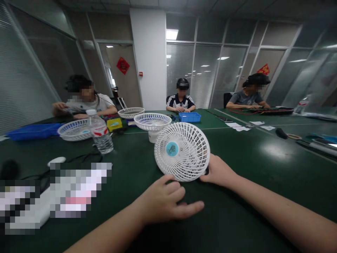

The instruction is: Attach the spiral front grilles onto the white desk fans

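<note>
A white round fan grille (193,154) with spiral ribs and a blue disc off its middle is tilted up in front of me, its face toward the camera. My right hand (219,170) is closed on its lower right edge, with most fingers hidden behind it. Just below the rim is my left hand (171,198), thumb stretched out to the right and the other fingers partly bent. One left fingertip is at the grille's lower edge; whether it touches I cannot tell. Behind stands another white ribbed grille (142,121) facing up, above a small white base (153,136).
A water bottle (101,135), a white ribbed piece (70,131), a blue tray (34,131) and a yellow box (114,124) stand left. A blue bin (189,117) and paper slips (238,126) lie farther back. Three people sit around the green table (250,189).
</note>
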Motion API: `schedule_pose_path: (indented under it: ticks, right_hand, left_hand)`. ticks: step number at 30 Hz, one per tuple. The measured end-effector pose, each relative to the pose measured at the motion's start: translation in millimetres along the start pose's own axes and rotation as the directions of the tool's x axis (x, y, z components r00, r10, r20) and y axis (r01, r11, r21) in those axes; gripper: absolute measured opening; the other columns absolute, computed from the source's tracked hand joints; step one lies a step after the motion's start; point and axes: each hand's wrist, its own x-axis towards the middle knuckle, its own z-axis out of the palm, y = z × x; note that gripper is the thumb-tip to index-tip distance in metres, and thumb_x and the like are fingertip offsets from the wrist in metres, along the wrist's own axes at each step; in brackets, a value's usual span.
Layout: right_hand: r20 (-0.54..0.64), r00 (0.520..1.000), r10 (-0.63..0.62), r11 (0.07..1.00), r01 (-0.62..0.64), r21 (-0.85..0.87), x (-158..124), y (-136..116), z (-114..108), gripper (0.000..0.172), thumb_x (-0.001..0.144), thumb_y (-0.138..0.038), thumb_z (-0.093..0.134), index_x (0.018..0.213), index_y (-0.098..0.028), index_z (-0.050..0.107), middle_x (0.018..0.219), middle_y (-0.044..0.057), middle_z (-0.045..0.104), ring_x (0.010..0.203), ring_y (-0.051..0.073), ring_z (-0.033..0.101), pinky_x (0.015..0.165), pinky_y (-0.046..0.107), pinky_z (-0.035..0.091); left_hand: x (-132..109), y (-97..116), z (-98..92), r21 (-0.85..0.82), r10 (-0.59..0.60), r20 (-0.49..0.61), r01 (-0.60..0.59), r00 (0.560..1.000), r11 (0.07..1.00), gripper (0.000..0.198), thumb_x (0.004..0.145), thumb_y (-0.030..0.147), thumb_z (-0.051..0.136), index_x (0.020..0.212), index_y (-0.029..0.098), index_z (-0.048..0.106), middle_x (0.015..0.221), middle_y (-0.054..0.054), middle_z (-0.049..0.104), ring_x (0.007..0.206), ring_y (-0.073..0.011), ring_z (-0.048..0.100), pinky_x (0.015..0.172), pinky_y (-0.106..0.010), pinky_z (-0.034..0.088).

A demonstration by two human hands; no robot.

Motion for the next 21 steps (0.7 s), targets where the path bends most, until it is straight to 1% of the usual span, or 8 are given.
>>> schedule_pose_path:
  ticks: [2, 4, 5, 6, 9, 11, 14, 21]
  right_hand:
    - [0.022, 1.0, -0.016, 0.999, 0.017, -0.038, -0.6, 1.3, 8.1, 0.044, 0.07, -0.03, 0.063, 0.113, -0.02, 0.061, 0.114, 0.008, 0.06, 0.105, 0.026, 0.056, 0.094, 0.04, 0.045]
    - [0.04, 0.999, -0.022, 0.998, 0.024, -0.065, -1.5, 3.5, 14.5, 0.037, 0.072, -0.03, 0.06, 0.108, -0.021, 0.062, 0.114, 0.007, 0.061, 0.104, 0.025, 0.057, 0.093, 0.04, 0.045]
    - [0.045, 0.999, -0.015, 0.997, 0.018, -0.073, -2.1, 5.0, 16.8, 0.037, 0.073, -0.032, 0.059, 0.108, -0.022, 0.061, 0.115, 0.006, 0.06, 0.104, 0.025, 0.057, 0.092, 0.039, 0.046]
    - [0.046, 0.999, 0.001, 0.997, 0.003, -0.075, -2.6, 6.5, 18.6, 0.038, 0.073, -0.033, 0.06, 0.109, -0.022, 0.061, 0.117, 0.006, 0.06, 0.104, 0.025, 0.057, 0.09, 0.038, 0.047]
    - [0.028, 0.997, 0.075, 0.996, -0.073, -0.05, -3.9, 10.5, 21.7, 0.05, 0.074, -0.039, 0.06, 0.12, -0.02, 0.054, 0.121, 0.009, 0.057, 0.104, 0.026, 0.058, 0.085, 0.036, 0.049]
    - [0.01, 0.994, 0.111, 0.993, -0.111, -0.03, -3.9, 11.7, 22.2, 0.058, 0.074, -0.041, 0.059, 0.125, -0.017, 0.047, 0.123, 0.011, 0.056, 0.105, 0.026, 0.058, 0.083, 0.035, 0.05]
    - [0.02, 0.99, 0.139, 0.99, -0.139, -0.019, -2.6, 11.6, 21.0, 0.061, 0.074, -0.043, 0.059, 0.126, -0.016, 0.042, 0.121, 0.012, 0.057, 0.102, 0.026, 0.059, 0.082, 0.036, 0.05]
    - [0.031, 0.981, 0.192, 0.981, -0.193, 0.02, -2.7, 10.9, 17.6, 0.061, 0.072, -0.047, 0.06, 0.125, -0.02, 0.044, 0.118, 0.007, 0.059, 0.098, 0.026, 0.06, 0.08, 0.038, 0.05]
  left_hand:
    - [-7.2, -9.4, 6.3, -0.046, -0.248, 0.018, 0.248, 0.969, 0.968, 0.043, 0.089, 0.022, 0.051, 0.132, 0.029, 0.048, 0.093, -0.003, 0.06, 0.084, -0.0173, 0.053, 0.088, -0.04, 0.04]
    - [-16.1, -19.6, 11.9, -0.102, -0.517, -0.04, 0.511, 0.855, 0.854, 0.046, 0.089, 0.019, 0.049, 0.135, 0.023, 0.043, 0.104, -0.007, 0.058, 0.095, -0.0202, 0.052, 0.088, -0.04, 0.041]
    - [-19.6, -23.6, 13.7, -0.107, -0.578, -0.046, 0.571, 0.815, 0.814, 0.048, 0.089, 0.019, 0.049, 0.137, 0.023, 0.042, 0.107, -0.009, 0.056, 0.099, -0.0211, 0.051, 0.087, -0.039, 0.042]
    - [-22.0, -26.5, 14.9, -0.09, -0.583, -0.03, 0.578, 0.812, 0.811, 0.048, 0.089, 0.018, 0.049, 0.137, 0.024, 0.043, 0.108, -0.009, 0.055, 0.1, -0.0218, 0.05, 0.087, -0.04, 0.042]
    - [-21.9, -29.4, 14.6, -0.038, -0.443, 0.09, 0.448, 0.892, 0.893, 0.048, 0.089, 0.017, 0.049, 0.136, 0.026, 0.047, 0.106, -0.008, 0.056, 0.098, -0.0222, 0.05, 0.091, -0.044, 0.039]
    - [-19.1, -29.1, 13.4, -0.046, -0.393, 0.119, 0.4, 0.912, 0.915, 0.047, 0.089, 0.015, 0.049, 0.135, 0.024, 0.048, 0.105, -0.008, 0.057, 0.096, -0.0218, 0.051, 0.093, -0.045, 0.038]
    - [-16.9, -29.1, 13.6, -0.074, -0.415, 0.101, 0.423, 0.904, 0.903, 0.048, 0.088, 0.012, 0.049, 0.135, 0.022, 0.049, 0.104, -0.008, 0.057, 0.096, -0.0214, 0.051, 0.09, -0.043, 0.039]
    - [-14.1, -25.9, 15.3, -0.06, -0.436, 0.067, 0.44, 0.897, 0.896, 0.047, 0.087, 0.011, 0.051, 0.133, 0.021, 0.051, 0.11, -0.011, 0.057, 0.102, -0.0236, 0.052, 0.089, -0.044, 0.041]
